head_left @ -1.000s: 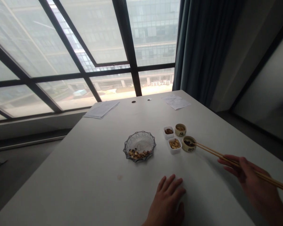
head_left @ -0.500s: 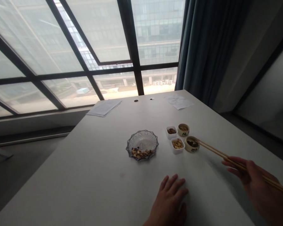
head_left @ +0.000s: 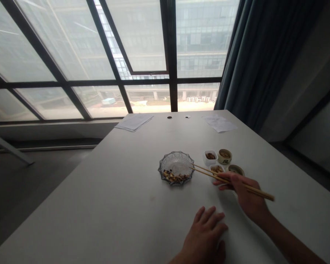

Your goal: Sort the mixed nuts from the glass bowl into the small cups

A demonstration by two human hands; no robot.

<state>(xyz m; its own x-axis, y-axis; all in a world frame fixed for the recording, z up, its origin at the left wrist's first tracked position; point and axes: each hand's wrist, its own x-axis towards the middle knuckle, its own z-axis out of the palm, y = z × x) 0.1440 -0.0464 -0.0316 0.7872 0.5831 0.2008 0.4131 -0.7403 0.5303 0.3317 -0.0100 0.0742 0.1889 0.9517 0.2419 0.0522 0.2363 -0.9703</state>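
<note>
The work looks partway through. The glass bowl (head_left: 176,160) holds a mixed heap of small pieces (head_left: 177,178), pale, tan and dark, lying along its near wall from about four to eight o'clock, while its far wall is bare. Each small container whose inside shows holds some pieces too, so by my judgement some handling is done and the mixed heap is what is left.

Clock places are read from the bowl. At three o'clock stand the rear white container (head_left: 211,162), with brown pieces, and the rear cup (head_left: 224,161), with tan ones. The front white container (head_left: 210,167) and the front cup (head_left: 242,172) are partly behind the right hand (head_left: 240,187); how full that cup is I cannot tell.

The right hand pinches a pair of chopsticks (head_left: 209,173), their tips slightly parted at the bowl's three o'clock rim; no piece shows between them. The left hand (head_left: 206,231) rests on the tabletop (head_left: 112,205) at five o'clock, fingers a little spread, holding nothing.

The bowl is clear, greyish glass with a pointed, scalloped rim and patterned walls, and sits upright.
</note>
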